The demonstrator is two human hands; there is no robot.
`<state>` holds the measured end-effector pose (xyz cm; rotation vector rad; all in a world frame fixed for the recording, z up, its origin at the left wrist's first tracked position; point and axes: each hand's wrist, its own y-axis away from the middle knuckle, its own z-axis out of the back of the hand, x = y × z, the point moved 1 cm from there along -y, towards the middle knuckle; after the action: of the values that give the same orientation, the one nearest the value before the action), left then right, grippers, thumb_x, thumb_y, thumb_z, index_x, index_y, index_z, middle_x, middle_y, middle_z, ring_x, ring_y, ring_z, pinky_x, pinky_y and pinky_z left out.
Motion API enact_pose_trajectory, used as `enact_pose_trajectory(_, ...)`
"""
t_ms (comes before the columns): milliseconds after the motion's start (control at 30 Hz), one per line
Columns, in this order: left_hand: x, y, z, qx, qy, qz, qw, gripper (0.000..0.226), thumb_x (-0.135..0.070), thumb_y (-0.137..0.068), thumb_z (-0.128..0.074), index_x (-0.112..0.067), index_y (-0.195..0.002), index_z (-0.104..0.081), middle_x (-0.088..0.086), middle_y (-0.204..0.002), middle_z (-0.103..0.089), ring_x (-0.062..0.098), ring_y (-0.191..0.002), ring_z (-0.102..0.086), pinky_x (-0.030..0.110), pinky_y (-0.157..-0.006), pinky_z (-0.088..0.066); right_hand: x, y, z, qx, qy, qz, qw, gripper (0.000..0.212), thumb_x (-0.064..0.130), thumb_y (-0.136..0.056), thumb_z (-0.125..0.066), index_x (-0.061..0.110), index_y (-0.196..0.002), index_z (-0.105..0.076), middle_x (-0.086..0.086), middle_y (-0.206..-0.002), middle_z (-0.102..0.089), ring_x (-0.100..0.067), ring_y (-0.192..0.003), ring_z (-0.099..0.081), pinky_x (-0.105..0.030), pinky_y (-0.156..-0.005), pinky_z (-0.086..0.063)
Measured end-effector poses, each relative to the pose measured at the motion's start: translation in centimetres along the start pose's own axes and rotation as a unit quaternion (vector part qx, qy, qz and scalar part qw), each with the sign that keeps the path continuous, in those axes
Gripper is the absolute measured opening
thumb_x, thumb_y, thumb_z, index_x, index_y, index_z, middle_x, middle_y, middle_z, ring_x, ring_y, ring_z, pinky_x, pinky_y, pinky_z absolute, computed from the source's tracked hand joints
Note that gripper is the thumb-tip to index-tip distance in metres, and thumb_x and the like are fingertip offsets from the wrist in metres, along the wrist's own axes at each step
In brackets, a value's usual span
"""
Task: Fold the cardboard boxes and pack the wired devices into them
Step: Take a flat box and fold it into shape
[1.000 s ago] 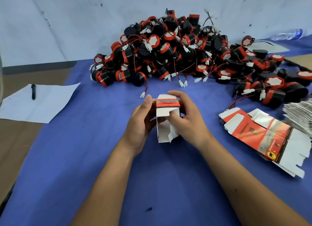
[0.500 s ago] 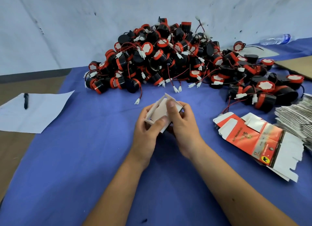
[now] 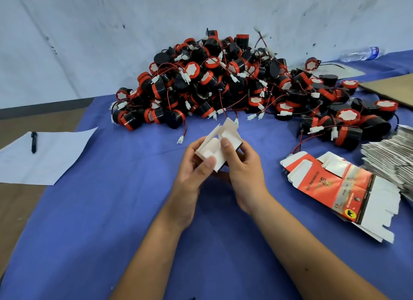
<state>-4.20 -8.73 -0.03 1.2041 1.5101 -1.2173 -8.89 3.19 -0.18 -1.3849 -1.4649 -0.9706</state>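
Observation:
A small cardboard box, white inside, is held between both hands above the blue cloth, its open end with loose flaps tilted up towards me. My left hand grips its left side, thumb on a flap. My right hand grips its right side, and its thumb presses a flap inward. A big heap of black-and-red wired devices with white plugs lies behind the box. Flat red-and-white box blanks lie to the right.
A stack of more flat blanks sits at the right edge. A white sheet with a black pen lies at the left, half off the blue cloth. A plastic bottle and brown cardboard are far right.
The box has been turned from upright, red top showing, to tilted with its white open end facing me. Both thumbs have moved onto the flaps.

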Motion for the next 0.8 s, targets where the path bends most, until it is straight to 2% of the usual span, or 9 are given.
enact_pose_trajectory(133, 0.5, -0.2, -0.3, -0.002, -0.016, -0.019, 1.000, 0.057, -0.045, -0.094, -0.062, -0.021, -0.146, -0.054, 0.008, -0.140, -0.064, 0.031, -0.133, -0.058, 0.049, -0.111, -0.046, -0.3, 0.4, 0.1, -0.021, 0.042, 0.033, 0.998, 0.024, 0.030, -0.097, -0.071, 0.010, -0.108, -0.061, -0.012, -0.099, -0.075, -0.033, -0.094, -0.073, -0.058, -0.078, -0.062)
enact_pose_trajectory(233, 0.9, -0.6, -0.4, -0.084, -0.017, -0.045, 0.995, 0.035, -0.031, -0.091, -0.069, -0.024, -0.126, -0.069, 0.003, -0.122, -0.074, 0.024, -0.116, -0.069, 0.031, -0.088, -0.058, -0.5, 1.3, -0.4, -0.012, 0.117, 0.074, 0.990, 0.027, 0.039, -0.093, -0.073, 0.019, -0.102, -0.058, -0.002, -0.090, -0.076, -0.021, -0.084, -0.075, -0.052, -0.074, -0.062)
enact_pose_trajectory(300, 0.8, -0.7, -0.1, -0.120, -0.021, -0.063, 0.991, 0.024, -0.027, -0.090, -0.069, -0.027, -0.113, -0.074, -0.004, -0.113, -0.076, 0.015, -0.106, -0.072, 0.023, -0.080, -0.057, -0.4, 1.6, -0.6, 0.006, 0.175, 0.099, 0.980, 0.031, 0.053, -0.092, -0.068, 0.026, -0.100, -0.055, 0.005, -0.084, -0.074, -0.015, -0.076, -0.074, -0.050, -0.066, -0.062)
enact_pose_trajectory(367, 0.7, -0.8, 0.8, -0.142, -0.015, -0.065, 0.988, 0.022, -0.028, -0.090, -0.068, -0.032, -0.110, -0.075, -0.004, -0.113, -0.076, 0.016, -0.107, -0.072, 0.028, -0.085, -0.058, 0.0, 1.5, -0.5, 0.039, 0.253, 0.138, 0.957, 0.039, 0.068, -0.091, -0.055, 0.030, -0.099, -0.054, 0.014, -0.076, -0.069, -0.010, -0.068, -0.067, -0.042, -0.060, -0.055)
enact_pose_trajectory(433, 0.4, -0.9, 1.6, -0.147, -0.003, -0.044, 0.988, 0.028, -0.033, -0.091, -0.068, -0.032, -0.119, -0.073, 0.003, -0.117, -0.076, 0.024, -0.111, -0.071, 0.040, -0.092, -0.056, 0.5, 1.1, -0.1, 0.062, 0.287, 0.183, 0.938, 0.045, 0.074, -0.092, -0.041, 0.033, -0.101, -0.058, 0.020, -0.081, -0.064, -0.007, -0.076, -0.059, -0.032, -0.068, -0.047)
enact_pose_trajectory(533, -0.1, -1.1, 2.7, -0.099, -0.026, -0.006, 0.995, 0.033, -0.039, -0.091, -0.068, -0.035, -0.124, -0.070, -0.001, -0.118, -0.076, 0.019, -0.110, -0.071, 0.041, -0.092, -0.053, 0.6, 0.2, 0.3, 0.055, 0.224, 0.111, 0.967, 0.053, 0.077, -0.090, -0.027, 0.043, -0.107, -0.064, 0.014, -0.113, -0.052, -0.012, -0.118, -0.051, -0.041, -0.103, -0.047)
enact_pose_trajectory(600, -0.4, -0.9, 2.9, -0.039, -0.076, 0.007, 0.996, 0.029, -0.041, -0.089, -0.071, -0.041, -0.117, -0.072, -0.004, -0.119, -0.076, 0.015, -0.113, -0.070, 0.037, -0.096, -0.054, 0.8, -0.2, 0.6, 0.085, 0.163, 0.049, 0.982, 0.056, 0.081, -0.083, -0.034, 0.048, -0.117, -0.064, 0.014, -0.126, -0.049, -0.012, -0.128, -0.051, -0.038, -0.111, -0.044)
enact_pose_trajectory(700, -0.5, -0.5, 2.4, 0.017, -0.100, 0.032, 0.994, 0.022, -0.043, -0.089, -0.068, -0.042, -0.111, -0.074, -0.003, -0.114, -0.077, 0.010, -0.104, -0.072, 0.022, -0.080, -0.057, 1.0, -0.5, 1.5, 0.214, 0.040, -0.005, 0.976, 0.046, 0.060, -0.090, -0.059, 0.033, -0.127, -0.067, 0.005, -0.119, -0.067, -0.016, -0.109, -0.065, -0.029, -0.088, -0.056)
enact_pose_trajectory(800, -0.5, -0.3, 1.8, 0.008, -0.097, 0.038, 0.995, 0.024, -0.046, -0.094, -0.057, -0.039, -0.106, -0.076, -0.006, -0.104, -0.078, 0.007, -0.094, -0.072, 0.018, -0.072, -0.054, 1.0, -0.5, 1.9, 0.269, 0.043, 0.001, 0.962, 0.038, 0.041, -0.094, -0.064, 0.019, -0.125, -0.069, -0.005, -0.111, -0.071, -0.019, -0.100, -0.067, -0.029, -0.081, -0.054)
